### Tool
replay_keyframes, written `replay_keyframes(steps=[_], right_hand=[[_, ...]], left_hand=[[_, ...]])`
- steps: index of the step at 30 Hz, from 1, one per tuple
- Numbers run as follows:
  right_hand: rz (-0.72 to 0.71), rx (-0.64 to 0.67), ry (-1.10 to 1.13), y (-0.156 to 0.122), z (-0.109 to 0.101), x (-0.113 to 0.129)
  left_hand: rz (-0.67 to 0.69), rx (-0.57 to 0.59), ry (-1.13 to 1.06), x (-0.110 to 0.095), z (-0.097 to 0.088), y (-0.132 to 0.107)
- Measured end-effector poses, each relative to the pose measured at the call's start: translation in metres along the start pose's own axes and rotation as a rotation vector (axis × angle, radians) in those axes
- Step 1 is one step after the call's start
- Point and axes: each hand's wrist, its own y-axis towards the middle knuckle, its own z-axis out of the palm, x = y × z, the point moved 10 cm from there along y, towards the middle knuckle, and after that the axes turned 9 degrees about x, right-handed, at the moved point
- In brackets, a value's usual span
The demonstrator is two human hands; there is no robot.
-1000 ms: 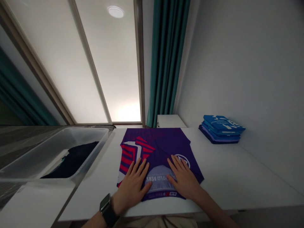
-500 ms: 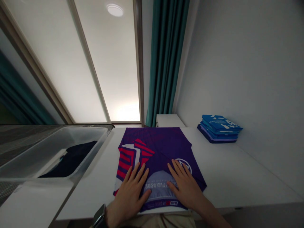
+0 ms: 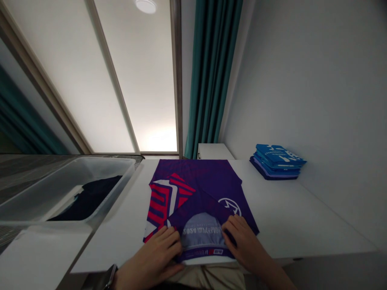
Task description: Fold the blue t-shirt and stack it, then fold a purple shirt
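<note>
A purple shirt [image 3: 202, 183] with red and white stripes on its left side lies flat on the white table [image 3: 296, 221], its sides folded in. My left hand [image 3: 157, 257] grips the shirt's near edge at the left, fingers curled round the cloth. At the right of that same edge, my right hand [image 3: 246, 245] pinches the cloth with bent fingers. Between the two hands shows a pale grey panel with print. A dark watch sits on my left wrist.
A stack of folded blue and purple shirts [image 3: 276, 161] sits at the table's far right by the wall. Left of the table stands a clear plastic bin [image 3: 39, 193] with dark clothing inside. A teal curtain [image 3: 211, 76] hangs behind, beside a small white cabinet [image 3: 213, 151].
Both hands have slid back from lying flat on the shirt to its near edge, and their fingers have closed on the cloth. The view has tilted slightly.
</note>
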Motion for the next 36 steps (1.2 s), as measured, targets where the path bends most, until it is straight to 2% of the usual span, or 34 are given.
replay_keyframes(steps=[3,7,13,23,26,29,33,36], right_hand=[[-0.015,-0.019,0.010,-0.014,0.001,0.000],[-0.032,0.022,0.056,-0.029,0.000,0.000],[-0.075,0.029,0.113,-0.045,-0.008,0.001],[-0.032,-0.037,0.186,-0.041,-0.006,-0.010],[0.015,-0.084,0.206,-0.027,-0.016,-0.021],[0.095,-0.094,0.177,-0.001,-0.028,-0.036],[0.174,0.033,0.074,0.053,-0.035,-0.051],[0.191,0.137,0.037,0.092,-0.030,-0.061]], left_hand=[[0.024,0.000,-0.013,0.001,0.002,-0.006],[0.040,-0.019,-0.036,-0.003,-0.004,-0.008],[0.041,-0.087,-0.036,-0.006,-0.011,-0.007],[-0.011,-0.171,-0.147,0.010,-0.020,-0.004],[-0.063,-0.172,-0.169,0.025,-0.028,0.003],[-0.128,-0.159,-0.195,0.047,-0.043,0.016],[-0.190,-0.144,-0.221,0.081,-0.064,0.043],[-0.238,-0.119,-0.204,0.109,-0.068,0.065]])
